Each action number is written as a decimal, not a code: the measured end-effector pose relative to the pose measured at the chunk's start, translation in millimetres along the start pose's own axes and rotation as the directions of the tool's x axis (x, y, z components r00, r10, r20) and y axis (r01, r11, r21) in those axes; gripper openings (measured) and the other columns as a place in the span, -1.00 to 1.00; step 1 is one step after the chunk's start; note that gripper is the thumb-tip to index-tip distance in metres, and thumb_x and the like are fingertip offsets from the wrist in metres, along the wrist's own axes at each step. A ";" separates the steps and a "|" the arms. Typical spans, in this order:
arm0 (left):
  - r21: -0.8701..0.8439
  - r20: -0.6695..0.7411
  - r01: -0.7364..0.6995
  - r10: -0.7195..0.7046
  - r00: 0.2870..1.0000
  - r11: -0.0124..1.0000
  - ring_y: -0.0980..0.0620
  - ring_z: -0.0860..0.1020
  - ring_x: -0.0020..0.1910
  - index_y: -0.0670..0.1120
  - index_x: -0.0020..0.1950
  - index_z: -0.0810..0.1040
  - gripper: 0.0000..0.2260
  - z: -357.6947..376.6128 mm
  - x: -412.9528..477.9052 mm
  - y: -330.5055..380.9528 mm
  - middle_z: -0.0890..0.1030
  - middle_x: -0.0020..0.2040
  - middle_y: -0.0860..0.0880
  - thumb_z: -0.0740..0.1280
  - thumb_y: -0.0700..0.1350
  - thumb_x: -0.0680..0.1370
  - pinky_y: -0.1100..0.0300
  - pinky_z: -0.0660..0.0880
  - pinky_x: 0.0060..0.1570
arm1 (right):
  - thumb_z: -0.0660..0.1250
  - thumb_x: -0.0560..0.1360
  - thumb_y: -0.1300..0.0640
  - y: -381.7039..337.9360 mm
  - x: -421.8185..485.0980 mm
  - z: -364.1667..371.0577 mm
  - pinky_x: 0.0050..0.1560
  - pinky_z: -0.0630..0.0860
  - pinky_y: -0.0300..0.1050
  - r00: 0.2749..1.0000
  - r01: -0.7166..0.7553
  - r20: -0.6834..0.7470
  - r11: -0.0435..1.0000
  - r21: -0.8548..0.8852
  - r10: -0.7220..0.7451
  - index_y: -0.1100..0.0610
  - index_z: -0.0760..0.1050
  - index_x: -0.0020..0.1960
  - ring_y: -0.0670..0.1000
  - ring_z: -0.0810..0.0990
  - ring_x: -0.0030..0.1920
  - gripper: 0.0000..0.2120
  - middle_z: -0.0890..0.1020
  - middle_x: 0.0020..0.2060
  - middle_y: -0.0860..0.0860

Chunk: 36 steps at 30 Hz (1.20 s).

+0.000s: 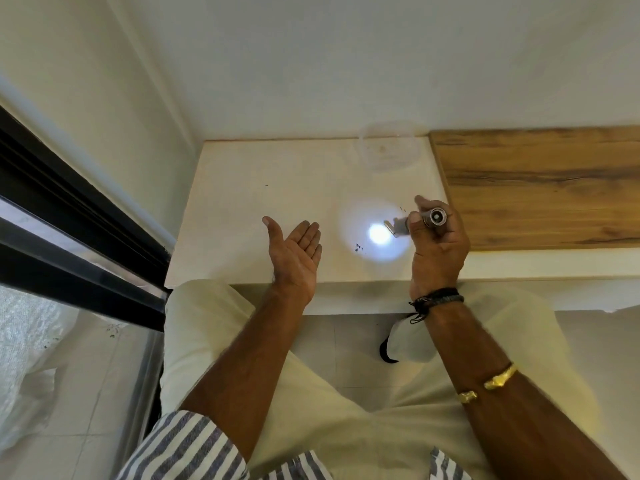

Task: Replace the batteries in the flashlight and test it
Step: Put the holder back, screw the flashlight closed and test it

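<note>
Head view: the right hand point(440, 251) holds the flashlight point(434, 218) above the right part of the white bench point(242, 202), its fingers point(421, 205) curled round the silver barrel, and a bright round light spot point(379, 233) lies on the bench just left of it. The left hand point(298, 252) hovers over the bench's near edge, palm up, fingers straight, holding nothing. A clear container point(388, 150) stands at the far edge, beside a wooden panel point(536, 185).

The right hand point(438, 251) grips a lit flashlight point(424, 220) over the white table point(242, 209); the left hand point(294, 258) lies flat.
</note>
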<state>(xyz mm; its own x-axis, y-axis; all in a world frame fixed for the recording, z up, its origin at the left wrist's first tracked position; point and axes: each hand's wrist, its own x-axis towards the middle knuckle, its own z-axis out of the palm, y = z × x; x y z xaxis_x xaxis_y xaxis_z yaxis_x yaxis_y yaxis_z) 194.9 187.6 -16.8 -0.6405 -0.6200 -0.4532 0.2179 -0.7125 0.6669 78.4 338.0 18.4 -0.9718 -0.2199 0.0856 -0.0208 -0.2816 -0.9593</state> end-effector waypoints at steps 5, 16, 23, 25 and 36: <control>0.013 0.057 0.032 -0.033 0.998 0.999 -0.14 0.32 0.50 -0.18 0.54 0.27 -0.12 3.3 -3.6 -2.4 0.36 0.51 -0.17 -0.08 0.48 0.51 -0.04 0.16 0.53 | 0.35 0.57 0.35 -2.3 4.9 -0.7 0.28 0.55 -0.04 0.995 -0.098 0.019 0.952 0.290 0.096 0.13 0.55 0.13 0.12 0.51 0.42 -0.80 0.54 0.37 0.15; -0.009 0.187 0.151 -0.147 0.971 0.989 -0.11 0.17 0.57 -0.21 0.58 0.14 0.03 7.9 -8.9 -4.7 0.23 0.57 -0.18 -0.01 0.57 0.41 -0.02 0.05 0.55 | 0.16 0.69 -0.01 2.2 10.0 -4.8 0.29 0.49 0.25 0.882 -0.397 0.121 0.581 0.711 0.455 0.13 0.47 0.02 0.10 0.59 -0.20 -0.76 0.53 -0.23 0.10; 0.008 0.204 0.175 -0.173 0.964 0.985 -0.11 0.14 0.58 -0.20 0.58 0.12 0.02 5.7 -6.7 -7.9 0.21 0.58 -0.17 -0.04 0.57 0.42 -0.04 0.01 0.57 | 0.04 0.57 -0.03 -7.7 5.6 -10.0 -0.03 0.57 -0.02 0.857 -0.471 0.234 0.513 0.718 0.460 0.15 0.47 -0.18 0.08 0.47 -0.30 -0.65 0.44 -0.30 0.07; 0.019 0.206 0.181 -0.181 0.962 0.983 -0.11 0.14 0.58 -0.19 0.58 0.12 0.01 5.7 -6.4 -8.2 0.20 0.58 -0.17 -0.04 0.57 0.42 -0.04 0.01 0.57 | 0.08 0.48 0.01 -8.5 4.9 -10.5 -0.05 0.52 -0.05 0.850 -0.479 0.218 0.533 0.698 0.479 0.15 0.45 -0.21 0.08 0.45 -0.31 -0.73 0.42 -0.32 0.06; 0.046 0.189 0.161 -0.167 0.968 0.986 -0.15 0.20 0.56 -0.21 0.57 0.15 -0.05 5.7 -4.2 -13.0 0.24 0.57 -0.19 -0.09 0.52 0.48 -0.05 0.08 0.55 | 0.14 0.25 0.08 -4.7 5.2 -13.1 -0.24 0.50 -0.14 0.830 -0.476 0.142 0.551 0.686 0.540 0.15 0.38 -0.32 0.08 0.41 -0.40 -0.85 0.40 -0.43 0.05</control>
<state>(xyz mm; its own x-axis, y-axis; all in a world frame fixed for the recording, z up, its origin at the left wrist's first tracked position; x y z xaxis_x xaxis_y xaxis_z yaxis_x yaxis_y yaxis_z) 190.6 201.4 -20.3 -0.7951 -0.4191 -0.4383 0.0781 -0.7875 0.6114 70.4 350.4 19.8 -0.7841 -0.4673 -0.4084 0.6121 -0.6910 -0.3845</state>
